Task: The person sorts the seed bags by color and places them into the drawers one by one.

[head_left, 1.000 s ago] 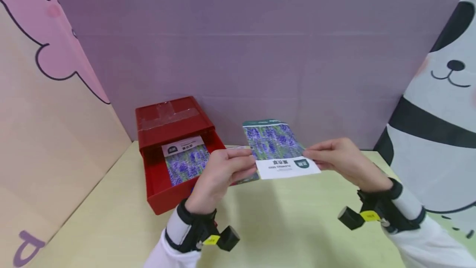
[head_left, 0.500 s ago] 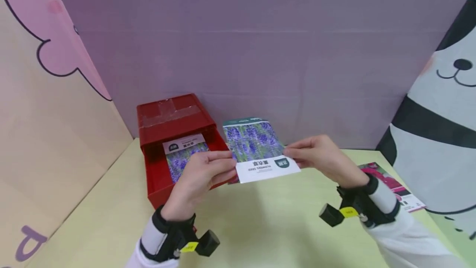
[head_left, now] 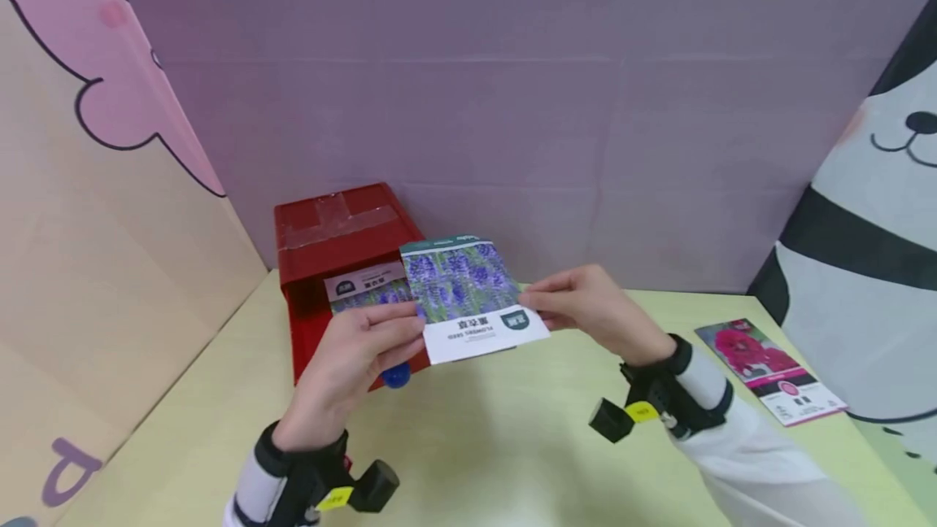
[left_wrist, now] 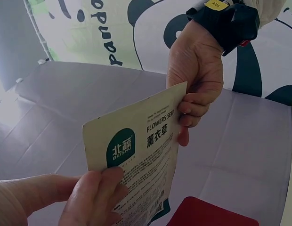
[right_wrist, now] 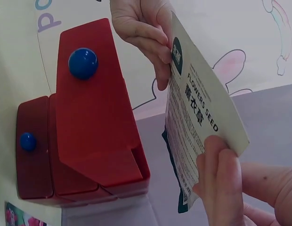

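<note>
Both hands hold a lavender seed packet [head_left: 461,283] in the air, in front of the right side of a red drawer box [head_left: 333,238]. My left hand [head_left: 359,360] pinches its left edge; my right hand [head_left: 586,307] pinches its right edge. Printed text on the packet's back [left_wrist: 136,146] faces the left wrist camera. The box's drawer [right_wrist: 96,108] is pulled out, with a blue knob [head_left: 396,376] on its front. Inside the drawer lies another lavender packet [head_left: 372,287], partly covered by my left hand and the held packet.
A packet with pink flowers [head_left: 769,372] lies on the pale yellow table [head_left: 505,437] at the right. A second blue knob [right_wrist: 28,141] marks a shut lower drawer. Purple backdrop [head_left: 505,104] rises behind the table, with printed side panels left and right.
Both hands have carried the held packet leftward, closer to the open drawer. As the right arm shifted left, the pink-flower packet came into full view.
</note>
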Tool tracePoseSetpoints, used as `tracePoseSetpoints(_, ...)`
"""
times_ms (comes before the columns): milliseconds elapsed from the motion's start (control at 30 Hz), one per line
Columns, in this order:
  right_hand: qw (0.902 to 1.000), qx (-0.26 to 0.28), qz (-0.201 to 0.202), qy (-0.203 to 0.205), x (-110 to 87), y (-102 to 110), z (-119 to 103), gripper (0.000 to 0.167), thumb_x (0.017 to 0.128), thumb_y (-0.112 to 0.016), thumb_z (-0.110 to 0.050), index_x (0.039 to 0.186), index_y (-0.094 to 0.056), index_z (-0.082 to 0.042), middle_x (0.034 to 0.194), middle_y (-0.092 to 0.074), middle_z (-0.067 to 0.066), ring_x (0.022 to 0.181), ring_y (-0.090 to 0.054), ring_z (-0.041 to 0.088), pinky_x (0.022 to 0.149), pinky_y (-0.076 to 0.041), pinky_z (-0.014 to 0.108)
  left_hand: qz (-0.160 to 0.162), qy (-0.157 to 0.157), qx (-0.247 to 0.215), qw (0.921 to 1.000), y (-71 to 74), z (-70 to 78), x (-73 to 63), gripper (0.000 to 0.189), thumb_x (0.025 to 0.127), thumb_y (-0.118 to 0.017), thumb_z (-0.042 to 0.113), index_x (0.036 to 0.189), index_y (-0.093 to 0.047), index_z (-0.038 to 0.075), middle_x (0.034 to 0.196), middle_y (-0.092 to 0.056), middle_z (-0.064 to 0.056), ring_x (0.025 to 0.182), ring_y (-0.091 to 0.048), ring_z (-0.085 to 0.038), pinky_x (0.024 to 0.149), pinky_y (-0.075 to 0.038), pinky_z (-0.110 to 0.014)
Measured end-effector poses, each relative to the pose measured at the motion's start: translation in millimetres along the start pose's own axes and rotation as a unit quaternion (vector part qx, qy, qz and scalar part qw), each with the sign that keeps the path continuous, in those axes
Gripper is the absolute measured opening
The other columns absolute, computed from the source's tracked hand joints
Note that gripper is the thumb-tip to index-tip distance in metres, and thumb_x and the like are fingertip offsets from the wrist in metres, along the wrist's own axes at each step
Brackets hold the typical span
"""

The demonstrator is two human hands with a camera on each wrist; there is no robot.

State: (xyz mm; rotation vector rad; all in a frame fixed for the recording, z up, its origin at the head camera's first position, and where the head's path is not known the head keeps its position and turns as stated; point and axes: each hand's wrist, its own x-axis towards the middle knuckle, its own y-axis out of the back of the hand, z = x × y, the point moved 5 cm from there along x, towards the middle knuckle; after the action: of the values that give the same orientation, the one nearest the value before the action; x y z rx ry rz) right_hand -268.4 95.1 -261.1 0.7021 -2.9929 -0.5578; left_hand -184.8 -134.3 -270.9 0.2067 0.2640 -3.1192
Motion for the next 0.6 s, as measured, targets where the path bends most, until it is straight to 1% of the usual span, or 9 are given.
tracePoseSetpoints(200, 0.9999, 0.004, -0.015, 0.006, 4.7, -10.8, -5.7, 0.034, 0.087, -0.063, -0.018, 0.109, -0.063, 0.007, 0.093, -0.067, 0.016, 0.077, -0.064, 0.021, 0.074, -0.054, 0.029, 0.001, -0.006, -0.016, 0.9998, 9.2, -0.5, -5.0, 0.045, 0.088, -0.059, 0.01, 0.128, -0.047, -0.005, 0.128, -0.048, -0.019, 0.101, -0.06, -0.024, 0.085, -0.048, -0.03)
tracePoseSetpoints(300, 0.9997, 0.011, -0.023, 0.005, 7.7, -16.6, -9.3, 0.033, 0.086, -0.064, -0.018, 0.108, -0.064, 0.005, 0.092, -0.067, 0.015, 0.076, -0.063, 0.02, 0.073, -0.054, 0.029, 0.001, -0.01, -0.025, 0.9996, 14.6, -2.0, -8.1, 0.047, 0.089, -0.058, 0.01, 0.13, -0.044, -0.007, 0.129, -0.047, -0.019, 0.101, -0.06, -0.023, 0.086, -0.048, -0.03)
tracePoseSetpoints(433, 0.9992, 0.024, -0.032, 0.003, 11.9, -24.3, -12.5, 0.031, 0.085, -0.065, -0.018, 0.107, -0.065, 0.004, 0.089, -0.068, 0.015, 0.073, -0.063, 0.019, 0.071, -0.054, 0.028, 0.003, -0.014, -0.044, 0.9989, 22.9, -4.6, -10.9, 0.048, 0.091, -0.055, 0.008, 0.132, -0.039, -0.009, 0.125, -0.05, -0.017, 0.098, -0.061, -0.021, 0.085, -0.048, -0.028)
tracePoseSetpoints(600, 0.9988, 0.027, -0.04, -0.005, 18.2, -33.6, -12.1, 0.031, 0.084, -0.066, -0.018, 0.106, -0.066, 0.004, 0.088, -0.068, 0.014, 0.071, -0.063, 0.019, 0.069, -0.054, 0.027, 0.011, -0.01, -0.062, 0.998, 31.9, -8.1, -12.9, 0.049, 0.09, -0.055, 0.008, 0.133, -0.037, -0.01, 0.116, -0.058, -0.009, 0.095, -0.063, -0.019, 0.083, -0.049, -0.027)
